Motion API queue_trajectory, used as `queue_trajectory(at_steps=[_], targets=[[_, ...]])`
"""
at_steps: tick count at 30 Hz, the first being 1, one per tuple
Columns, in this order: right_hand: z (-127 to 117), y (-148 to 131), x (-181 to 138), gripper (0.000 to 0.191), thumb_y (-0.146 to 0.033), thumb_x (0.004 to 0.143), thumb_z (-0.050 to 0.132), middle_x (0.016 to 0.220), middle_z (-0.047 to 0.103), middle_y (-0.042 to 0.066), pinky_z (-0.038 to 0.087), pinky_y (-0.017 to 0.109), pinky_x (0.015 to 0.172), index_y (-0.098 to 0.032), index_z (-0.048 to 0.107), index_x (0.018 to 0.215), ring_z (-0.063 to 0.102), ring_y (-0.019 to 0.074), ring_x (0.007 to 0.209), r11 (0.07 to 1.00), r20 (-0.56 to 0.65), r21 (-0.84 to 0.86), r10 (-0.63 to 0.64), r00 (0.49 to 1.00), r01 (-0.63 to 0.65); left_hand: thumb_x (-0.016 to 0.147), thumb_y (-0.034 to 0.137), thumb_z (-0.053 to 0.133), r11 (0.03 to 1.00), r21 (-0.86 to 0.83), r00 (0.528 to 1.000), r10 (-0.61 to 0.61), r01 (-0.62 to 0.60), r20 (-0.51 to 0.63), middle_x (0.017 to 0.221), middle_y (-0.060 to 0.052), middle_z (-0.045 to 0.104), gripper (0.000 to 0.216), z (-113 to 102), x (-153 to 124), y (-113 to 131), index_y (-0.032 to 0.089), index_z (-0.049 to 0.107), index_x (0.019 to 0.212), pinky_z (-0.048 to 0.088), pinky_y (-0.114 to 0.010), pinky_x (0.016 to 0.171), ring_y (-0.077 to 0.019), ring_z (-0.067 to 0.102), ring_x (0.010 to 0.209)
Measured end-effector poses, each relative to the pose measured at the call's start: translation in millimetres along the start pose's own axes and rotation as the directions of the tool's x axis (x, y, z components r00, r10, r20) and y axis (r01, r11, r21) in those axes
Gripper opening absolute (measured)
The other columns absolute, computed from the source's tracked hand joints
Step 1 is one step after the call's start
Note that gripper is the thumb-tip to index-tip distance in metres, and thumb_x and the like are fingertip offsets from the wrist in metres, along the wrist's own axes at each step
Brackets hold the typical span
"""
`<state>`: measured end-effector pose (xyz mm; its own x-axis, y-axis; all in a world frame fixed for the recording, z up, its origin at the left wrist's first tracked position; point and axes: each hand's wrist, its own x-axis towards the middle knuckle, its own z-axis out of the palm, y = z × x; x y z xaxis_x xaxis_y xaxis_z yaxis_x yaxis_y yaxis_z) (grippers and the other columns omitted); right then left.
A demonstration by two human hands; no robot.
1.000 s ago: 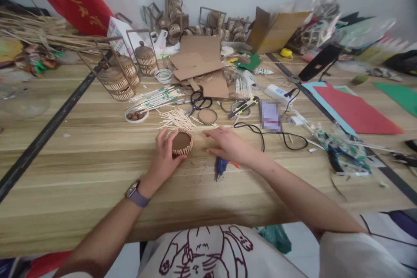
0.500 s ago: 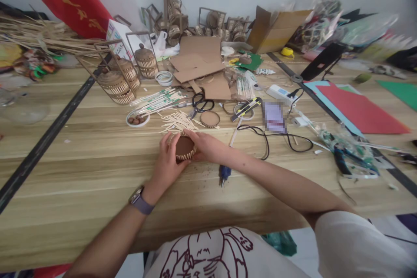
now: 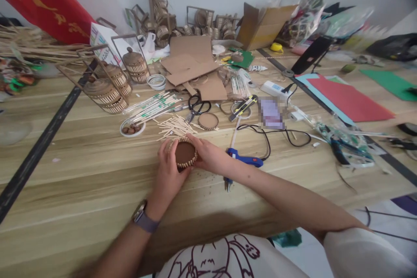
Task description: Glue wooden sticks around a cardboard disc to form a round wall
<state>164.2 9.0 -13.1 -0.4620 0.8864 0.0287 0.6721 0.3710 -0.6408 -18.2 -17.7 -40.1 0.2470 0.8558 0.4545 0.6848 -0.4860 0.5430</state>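
A small round basket (image 3: 185,153) with a brown cardboard disc and a wall of short wooden sticks rests on the wooden table (image 3: 81,173). My left hand (image 3: 167,174) cups its left and near side, fingers curled round the wall. From the right, my right hand (image 3: 210,156) grips the rim with fingers pressed on the sticks. A blue glue gun (image 3: 243,163) lies just right of my right wrist, nozzle toward me. A pile of short loose sticks (image 3: 174,125) sits right behind the basket.
Behind lie a cardboard disc (image 3: 208,120), scissors (image 3: 198,107), a small dish of brown beads (image 3: 132,127), wrapped chopsticks (image 3: 153,107), cardboard sheets (image 3: 195,63) and finished stick baskets (image 3: 106,89). A phone (image 3: 271,114) and black cable (image 3: 280,134) are at the right, with red paper (image 3: 352,102).
My right hand moved left from the table onto the basket's right side. The glue gun, partly under my arm before, now shows fully. The camera view shifted slightly.
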Motion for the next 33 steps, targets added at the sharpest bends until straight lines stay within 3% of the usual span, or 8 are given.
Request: queue_trajectory(at_steps=[11, 18, 21, 23, 26, 29, 31, 33], targets=[[3, -4, -3, 0.102, -0.007, 0.068, 0.075, 0.143, 0.051, 0.024, 0.044, 0.048, 0.105, -0.014, 0.020, 0.154, 0.050, 0.0339, 0.131, 0.995, -0.020, 0.066, 0.079, 0.997, -0.077, 0.062, 0.020, 0.086, 0.993, -0.114, 0.999, -0.003, -0.003, -0.048, 0.147, -0.022, 0.034, 0.109, 0, -2, -3, 0.020, 0.021, 0.149, 0.035, -0.061, 0.111, -0.0398, 0.035, 0.139], [-20, -15, -16, 0.088, -0.011, 0.073, 0.075, 0.138, 0.054, 0.022, 0.052, 0.043, 0.096, -0.014, 0.033, 0.150, 0.062, 0.0299, 0.116, 0.988, 0.032, 0.099, 0.118, 0.992, -0.121, 0.081, 0.021, 0.063, 0.973, -0.228, 0.995, 0.002, 0.022, 0.101, 0.153, -0.019, 0.028, 0.077, -13, -3, -2, 0.021, 0.026, 0.148, 0.035, -0.057, 0.113, -0.0355, 0.029, 0.144], [-43, -11, -36, 0.066, -0.020, 0.082, 0.070, 0.132, 0.060, 0.015, 0.055, 0.041, 0.089, -0.022, 0.044, 0.144, 0.068, 0.0240, 0.100, 0.994, -0.071, 0.080, 0.079, 0.994, -0.074, 0.088, 0.022, 0.055, 0.965, -0.261, 1.000, -0.004, 0.005, 0.005, 0.150, -0.015, 0.035, 0.050, -23, -2, 0, 0.023, 0.042, 0.136, 0.034, -0.057, 0.114, -0.0322, 0.032, 0.143], [-58, -2, -52, 0.047, -0.022, 0.087, 0.063, 0.116, 0.069, 0.009, 0.056, 0.039, 0.086, -0.025, 0.055, 0.133, 0.069, 0.0215, 0.094, 0.998, -0.233, 0.047, 0.052, 0.971, -0.042, 0.092, 0.019, 0.047, 0.969, -0.246, 0.995, -0.011, -0.014, -0.103, 0.147, -0.011, 0.042, 0.021, -28, -1, 1, 0.024, 0.055, 0.112, 0.032, -0.057, 0.114, -0.0303, 0.034, 0.142], [-75, 20, -73, 0.022, -0.027, 0.092, 0.058, 0.094, 0.074, 0.004, 0.056, 0.036, 0.082, -0.024, 0.066, 0.112, 0.070, 0.0199, 0.085, 0.994, -0.538, -0.058, 0.049, 0.841, -0.095, 0.095, 0.015, 0.037, 0.975, -0.220, 0.979, -0.006, -0.039, -0.204, 0.134, -0.006, 0.055, 0.021, -33, -2, 3, 0.023, 0.051, 0.082, 0.032, -0.055, 0.112, -0.0282, 0.038, 0.138], [-79, 48, -87, 0.016, -0.030, 0.092, 0.056, 0.088, 0.075, 0.004, 0.056, 0.034, 0.074, -0.024, 0.070, 0.096, 0.070, 0.0194, 0.075, 0.968, -0.792, -0.112, 0.049, 0.609, -0.224, 0.095, 0.014, 0.035, 0.984, -0.175, 0.971, -0.025, -0.018, -0.238, 0.108, -0.005, 0.064, 0.024, -33, -2, 3, 0.023, 0.047, 0.076, 0.039, -0.048, 0.101, -0.0250, 0.051, 0.117], [-78, 63, -92, 0.017, -0.031, 0.092, 0.056, 0.082, 0.075, 0.003, 0.055, 0.033, 0.068, -0.022, 0.070, 0.097, 0.069, 0.0186, 0.067, 0.960, -0.885, -0.078, 0.057, 0.463, -0.267, 0.094, 0.014, 0.036, 0.990, -0.141, 0.964, -0.044, 0.008, -0.260, 0.092, -0.004, 0.062, 0.025, -33, -1, 2, 0.023, 0.047, 0.074, 0.041, -0.043, 0.091, -0.0227, 0.054, 0.098], [-76, 74, -95, 0.018, -0.032, 0.091, 0.057, 0.077, 0.074, 0.003, 0.055, 0.033, 0.066, -0.021, 0.070, 0.098, 0.068, 0.0185, 0.063, 0.949, -0.922, -0.091, 0.035, 0.386, -0.303, 0.095, 0.014, 0.035, 0.993, -0.113, 0.955, -0.067, 0.035, -0.288, 0.081, -0.002, 0.057, 0.027, -33, 2, 0, 0.023, 0.045, 0.072, 0.041, -0.040, 0.083, -0.0211, 0.052, 0.086]])
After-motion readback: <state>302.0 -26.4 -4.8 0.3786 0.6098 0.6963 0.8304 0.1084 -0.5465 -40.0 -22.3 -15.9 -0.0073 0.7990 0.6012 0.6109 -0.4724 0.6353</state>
